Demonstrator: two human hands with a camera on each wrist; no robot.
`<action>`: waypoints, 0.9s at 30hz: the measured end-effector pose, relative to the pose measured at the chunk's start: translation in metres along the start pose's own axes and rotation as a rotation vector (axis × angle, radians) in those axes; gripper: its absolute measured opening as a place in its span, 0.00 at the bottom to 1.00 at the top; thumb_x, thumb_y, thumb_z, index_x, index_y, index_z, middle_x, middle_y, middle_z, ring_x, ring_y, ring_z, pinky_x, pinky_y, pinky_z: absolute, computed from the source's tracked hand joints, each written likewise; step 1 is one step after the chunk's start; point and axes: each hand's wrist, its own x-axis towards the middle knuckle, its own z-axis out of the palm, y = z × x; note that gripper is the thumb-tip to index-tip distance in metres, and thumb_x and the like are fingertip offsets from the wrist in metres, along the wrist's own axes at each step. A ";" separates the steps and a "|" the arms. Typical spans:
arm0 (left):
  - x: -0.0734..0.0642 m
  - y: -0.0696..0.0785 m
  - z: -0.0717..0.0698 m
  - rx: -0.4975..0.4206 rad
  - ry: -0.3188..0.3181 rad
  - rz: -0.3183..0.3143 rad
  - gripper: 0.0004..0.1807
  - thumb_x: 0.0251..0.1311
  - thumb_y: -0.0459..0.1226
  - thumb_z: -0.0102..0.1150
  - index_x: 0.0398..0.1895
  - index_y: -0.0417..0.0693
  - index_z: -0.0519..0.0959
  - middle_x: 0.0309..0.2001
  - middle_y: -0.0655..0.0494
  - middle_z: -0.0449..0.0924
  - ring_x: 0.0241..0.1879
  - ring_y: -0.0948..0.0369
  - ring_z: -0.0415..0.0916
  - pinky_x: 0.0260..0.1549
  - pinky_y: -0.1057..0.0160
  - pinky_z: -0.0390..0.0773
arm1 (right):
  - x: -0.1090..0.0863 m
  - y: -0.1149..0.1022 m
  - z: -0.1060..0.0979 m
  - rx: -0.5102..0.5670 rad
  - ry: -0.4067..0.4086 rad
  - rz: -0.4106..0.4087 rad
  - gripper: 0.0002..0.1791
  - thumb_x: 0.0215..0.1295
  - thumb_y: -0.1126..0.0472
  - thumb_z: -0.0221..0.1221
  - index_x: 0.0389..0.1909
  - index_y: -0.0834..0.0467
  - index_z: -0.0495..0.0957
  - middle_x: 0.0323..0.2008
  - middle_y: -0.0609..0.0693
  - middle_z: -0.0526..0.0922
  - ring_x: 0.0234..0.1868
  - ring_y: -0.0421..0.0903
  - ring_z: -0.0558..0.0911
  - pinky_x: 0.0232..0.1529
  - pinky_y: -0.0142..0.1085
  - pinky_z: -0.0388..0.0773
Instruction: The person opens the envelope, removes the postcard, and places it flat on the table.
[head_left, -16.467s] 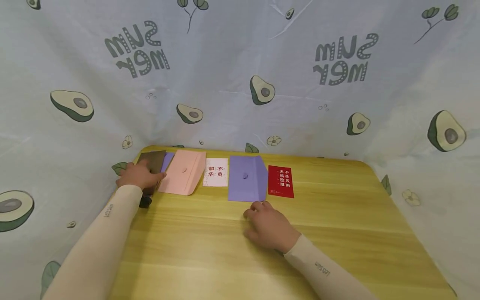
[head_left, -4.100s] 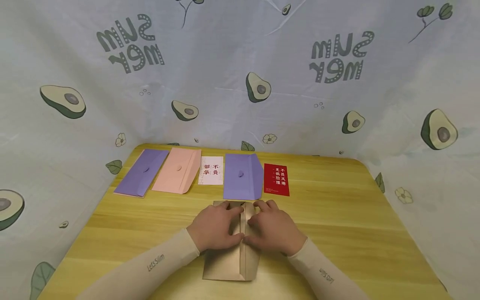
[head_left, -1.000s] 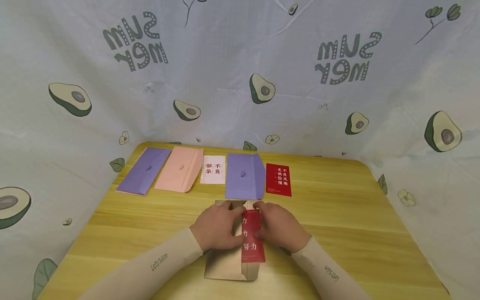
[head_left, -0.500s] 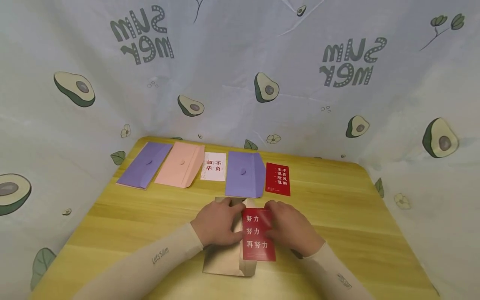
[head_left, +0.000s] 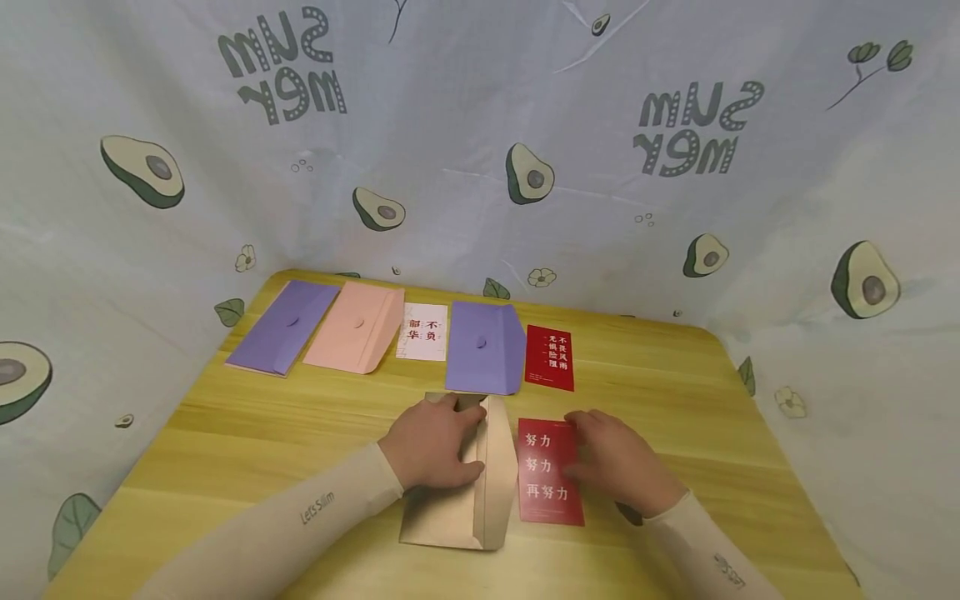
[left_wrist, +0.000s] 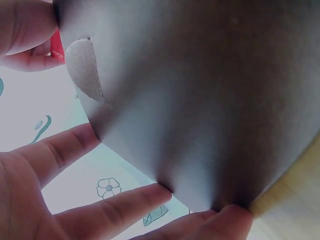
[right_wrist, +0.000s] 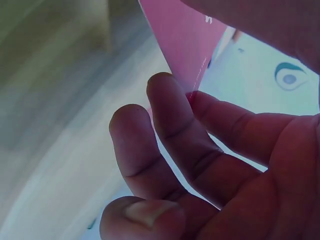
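Note:
A gold-brown envelope (head_left: 441, 523) lies on the table with its flap unfolded to the right. My left hand (head_left: 429, 450) rests on it, fingers spread and pressing near its far edge and flap fold. In the left wrist view, the fingertips touch the edge of the envelope (left_wrist: 215, 95), which has a half-round tab. To its right is a red card (head_left: 543, 504) with white characters, apart from the flap. My right hand (head_left: 621, 458) pinches this card along its right edge. In the right wrist view, a corner of the red card (right_wrist: 190, 40) meets the fingertips.
Along the back lie a purple envelope (head_left: 277, 333) over something pink, a pink envelope (head_left: 347, 333), a white card (head_left: 422, 343), another purple envelope (head_left: 465, 367) and a second red card (head_left: 550, 371). A patterned cloth (head_left: 450, 117) hangs behind the wooden table (head_left: 712, 500).
The gold-brown envelope was brought from the back left and its flap unfolded. Over the last second, my right hand has drawn the red card rightward off the envelope. My left hand stayed put.

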 end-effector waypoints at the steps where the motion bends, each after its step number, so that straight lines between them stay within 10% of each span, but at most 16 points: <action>1: 0.000 0.000 0.000 0.000 -0.001 0.000 0.35 0.53 0.58 0.69 0.64 0.55 0.80 0.38 0.50 0.79 0.32 0.55 0.78 0.25 0.55 0.78 | 0.000 0.002 0.001 0.002 -0.009 0.012 0.44 0.44 0.51 0.84 0.62 0.64 0.79 0.46 0.51 0.84 0.44 0.48 0.83 0.49 0.49 0.84; 23: -0.001 0.007 0.003 0.083 -0.018 0.006 0.36 0.50 0.57 0.69 0.63 0.57 0.81 0.30 0.55 0.74 0.19 0.60 0.67 0.13 0.59 0.67 | -0.004 0.018 0.002 0.064 -0.096 0.099 0.48 0.48 0.50 0.83 0.72 0.55 0.74 0.50 0.52 0.83 0.46 0.47 0.82 0.48 0.50 0.85; 27: -0.002 0.008 0.005 0.106 -0.023 -0.005 0.28 0.49 0.58 0.70 0.50 0.54 0.80 0.27 0.56 0.71 0.17 0.60 0.65 0.12 0.59 0.66 | -0.004 0.018 0.001 0.065 -0.090 0.094 0.41 0.49 0.51 0.83 0.66 0.54 0.79 0.47 0.49 0.81 0.43 0.45 0.80 0.47 0.47 0.85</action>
